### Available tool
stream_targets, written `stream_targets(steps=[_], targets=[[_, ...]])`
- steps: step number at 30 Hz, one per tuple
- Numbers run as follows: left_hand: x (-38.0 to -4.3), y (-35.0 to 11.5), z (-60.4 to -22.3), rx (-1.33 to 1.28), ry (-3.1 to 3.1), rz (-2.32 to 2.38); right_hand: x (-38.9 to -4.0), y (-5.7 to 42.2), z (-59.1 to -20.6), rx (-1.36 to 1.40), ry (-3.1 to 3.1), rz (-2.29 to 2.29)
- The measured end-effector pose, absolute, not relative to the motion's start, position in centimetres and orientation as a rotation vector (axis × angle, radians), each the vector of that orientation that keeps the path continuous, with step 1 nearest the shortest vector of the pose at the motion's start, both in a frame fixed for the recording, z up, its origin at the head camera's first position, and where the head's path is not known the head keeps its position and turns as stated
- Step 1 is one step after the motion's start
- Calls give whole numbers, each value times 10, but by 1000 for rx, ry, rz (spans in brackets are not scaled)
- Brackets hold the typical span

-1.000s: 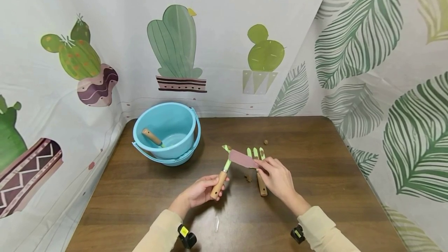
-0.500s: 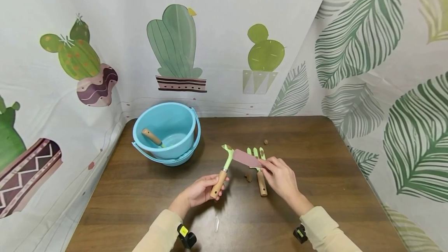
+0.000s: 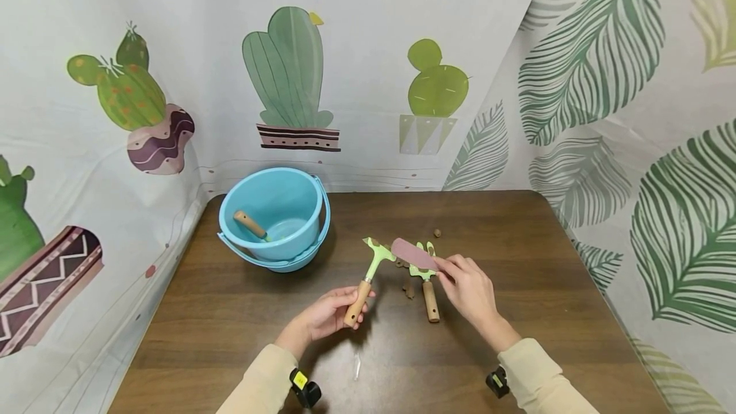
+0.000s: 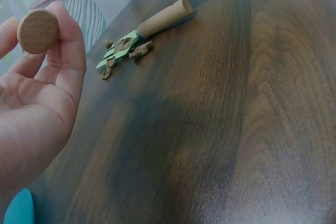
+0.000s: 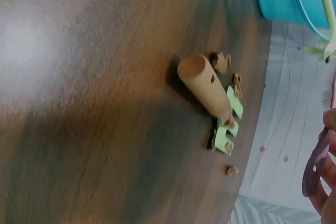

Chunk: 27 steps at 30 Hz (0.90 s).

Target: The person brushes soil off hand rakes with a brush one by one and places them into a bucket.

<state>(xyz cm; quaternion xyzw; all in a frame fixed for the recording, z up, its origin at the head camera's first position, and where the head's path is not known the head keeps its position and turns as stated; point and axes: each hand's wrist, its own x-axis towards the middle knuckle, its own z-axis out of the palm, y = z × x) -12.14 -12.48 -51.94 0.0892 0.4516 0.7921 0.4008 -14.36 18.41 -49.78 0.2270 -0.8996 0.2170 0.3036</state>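
My left hand grips a small garden hoe by its wooden handle, its light-green two-ended head raised and marked with brown dirt. In the left wrist view the round butt of the hoe handle shows between thumb and fingers. My right hand pinches a pink brush, which slants just right of the hoe's head. Bristles and the looped handle of the brush appear in the right wrist view. Below it a green hand fork lies on the table, its tines partly covered by the brush.
Brown dirt clumps lie on and around the fork, with one small crumb farther back. At the back left stands a blue bucket with a wooden-handled tool inside. A patterned cloth hangs behind the table.
My right hand has drawn the brush rightward, off the hoe's head and over the fork's tines. The left hand and the hoe have barely moved.
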Motion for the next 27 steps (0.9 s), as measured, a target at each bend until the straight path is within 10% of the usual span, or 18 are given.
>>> stream_targets(steps=[27], targets=[[-125,-132,-525,254,1261,1925,-144,178,-486,599,-2391,697]])
